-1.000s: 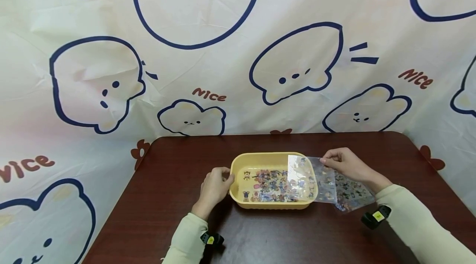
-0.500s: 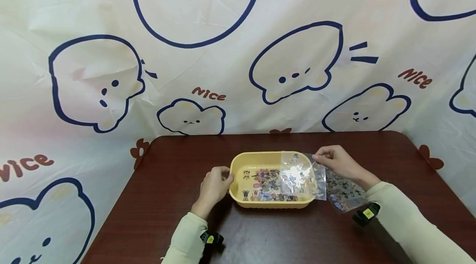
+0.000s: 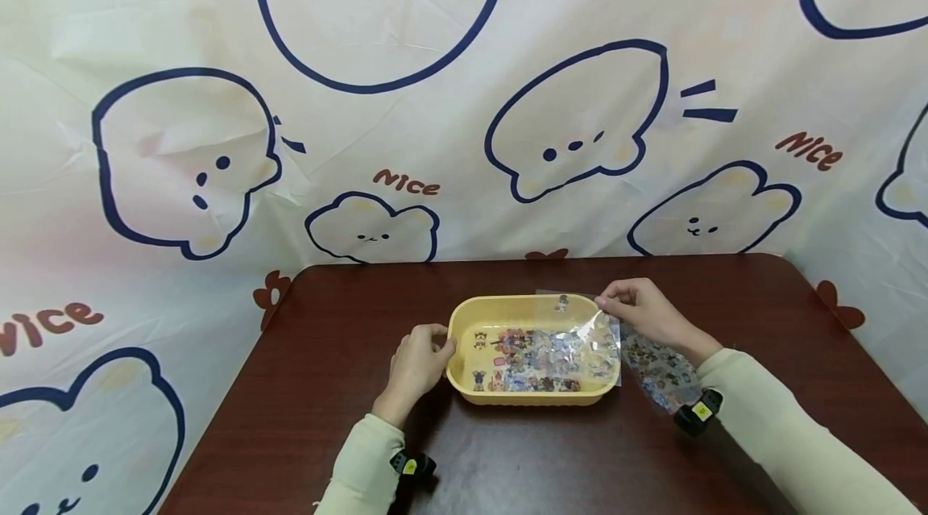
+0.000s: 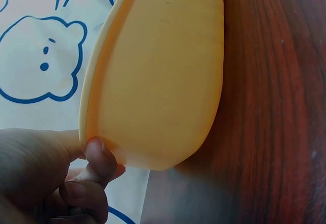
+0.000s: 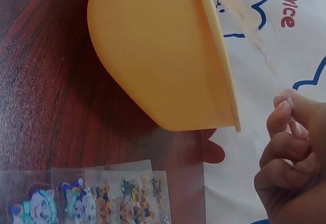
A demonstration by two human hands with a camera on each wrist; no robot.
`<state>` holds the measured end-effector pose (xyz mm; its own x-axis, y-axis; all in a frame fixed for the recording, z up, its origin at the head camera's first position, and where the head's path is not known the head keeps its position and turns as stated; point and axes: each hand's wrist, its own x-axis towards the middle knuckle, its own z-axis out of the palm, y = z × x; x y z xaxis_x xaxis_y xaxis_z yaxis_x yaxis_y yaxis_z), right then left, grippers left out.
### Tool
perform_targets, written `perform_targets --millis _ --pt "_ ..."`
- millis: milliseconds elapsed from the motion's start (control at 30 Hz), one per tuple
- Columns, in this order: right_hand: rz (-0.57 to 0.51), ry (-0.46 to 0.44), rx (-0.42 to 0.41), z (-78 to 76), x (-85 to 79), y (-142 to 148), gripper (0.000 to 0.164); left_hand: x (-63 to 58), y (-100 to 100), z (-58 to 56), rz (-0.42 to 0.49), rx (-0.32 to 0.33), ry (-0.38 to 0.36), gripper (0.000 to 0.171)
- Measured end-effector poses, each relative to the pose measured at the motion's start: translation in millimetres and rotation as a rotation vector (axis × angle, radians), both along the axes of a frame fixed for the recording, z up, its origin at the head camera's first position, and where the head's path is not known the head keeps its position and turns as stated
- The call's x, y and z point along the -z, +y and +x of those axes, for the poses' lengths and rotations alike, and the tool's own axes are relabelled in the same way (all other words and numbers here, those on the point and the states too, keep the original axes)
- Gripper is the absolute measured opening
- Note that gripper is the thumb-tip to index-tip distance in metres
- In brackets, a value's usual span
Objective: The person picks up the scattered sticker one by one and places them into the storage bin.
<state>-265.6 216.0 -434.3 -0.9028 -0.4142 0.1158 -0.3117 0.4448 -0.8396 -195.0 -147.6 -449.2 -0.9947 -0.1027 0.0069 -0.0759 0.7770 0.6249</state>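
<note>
Left hand (image 3: 416, 370) pinches the rim of the yellow rounded plastic basin (image 3: 525, 400); right hand (image 3: 648, 313) pinches a clear printed plastic sheet (image 3: 584, 342) above it. Colourful printed pieces (image 3: 518, 354) already lie inside; clear printed sheets (image 3: 661, 370) beside it are not yet in.

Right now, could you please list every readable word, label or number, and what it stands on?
"Nice": on the wall cloth, centre of head view.
"Nice": same cloth, right.
"ice": same cloth, far left, first letter partly cut off.
Clear sheet, yellow wrist patches: any lettering too small to read.
</note>
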Motion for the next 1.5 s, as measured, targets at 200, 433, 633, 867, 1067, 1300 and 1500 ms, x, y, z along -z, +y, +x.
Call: perform_targets --millis 200,433,633,867,1067,1300,1500 --pt "0.023 0.019 0.004 -1.5 2.6 -6 0.023 -0.1 0 0.5 0.001 -0.004 -0.001 0.034" --pt "0.051 0.073 0.025 -0.5 4.8 -15 0.018 1.0 0 -0.2 0.006 0.0 0.006 0.034" --pt "0.094 0.106 0.053 0.6 4.1 -25 0.016 1.2 0 -1.2 0.013 0.001 0.006 0.033" --pt "0.215 0.123 0.039 0.0 5.4 -32 0.01 0.7 0 -1.3 0.01 0.004 -0.001 0.034" --pt "0.282 0.154 0.013 1.7 8.2 -36 0.005 0.9 1 -1.6 -0.001 0.003 0.004 0.034" --pt "0.394 0.175 0.052 3.5 7.3 -42 0.006 1.2 1 -1.7 -0.006 0.005 0.011 0.033" --pt "0.475 0.239 0.081 5.5 5.7 -47 0.011 0.8 1 -1.2 -0.001 0.001 0.006 0.033"
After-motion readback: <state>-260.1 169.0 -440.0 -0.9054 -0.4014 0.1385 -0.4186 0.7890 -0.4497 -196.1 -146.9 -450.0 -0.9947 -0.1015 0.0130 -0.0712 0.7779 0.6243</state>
